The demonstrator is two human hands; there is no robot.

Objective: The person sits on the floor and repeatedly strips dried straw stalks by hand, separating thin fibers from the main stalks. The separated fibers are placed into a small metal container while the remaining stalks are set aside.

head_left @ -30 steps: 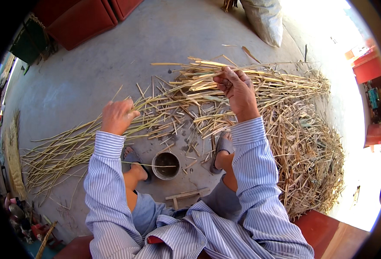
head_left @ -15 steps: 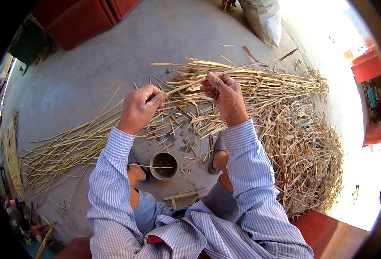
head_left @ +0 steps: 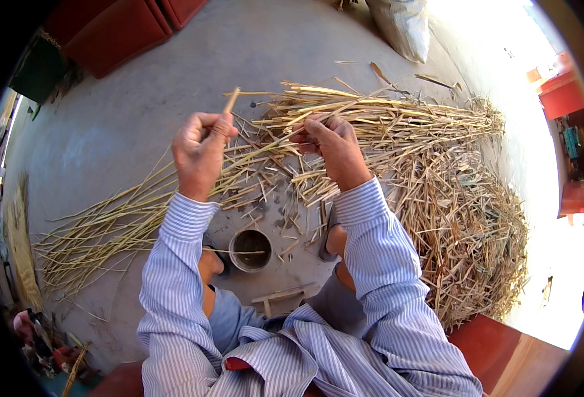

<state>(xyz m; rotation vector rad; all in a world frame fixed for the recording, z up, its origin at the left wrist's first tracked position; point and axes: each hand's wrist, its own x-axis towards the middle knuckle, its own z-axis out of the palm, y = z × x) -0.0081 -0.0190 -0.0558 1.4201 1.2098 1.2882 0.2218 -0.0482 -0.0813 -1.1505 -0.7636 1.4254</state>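
A short piece of dry stalk (head_left: pixel 232 100) sticks up from my left hand (head_left: pixel 200 147), pinched between thumb and fingers. My right hand (head_left: pixel 335 147) is closed on a long pale stalk (head_left: pixel 349 104) that slants up to the right across the bundle of stalks (head_left: pixel 398 116) behind it. Both hands are raised above the floor, the left one slightly blurred. Thin greenish-yellow stems (head_left: pixel 116 221) fan out on the floor to the left. Below my hands a round metal bowl (head_left: pixel 251 268) holds murky liquid, with one thin stem lying across it.
A large heap of dry husks and leaves (head_left: pixel 464 231) spreads at right. Red padded seats (head_left: pixel 116 36) stand at the far left, a whitish sack (head_left: pixel 404 26) at the back. A small wooden piece (head_left: pixel 282 294) lies between my feet. Grass-like stalks (head_left: pixel 22 245) stand at the left edge.
My left hand has moved away from my right and turned upward, now with a short stalk piece upright in it. Earlier both hands held one stalk between them.
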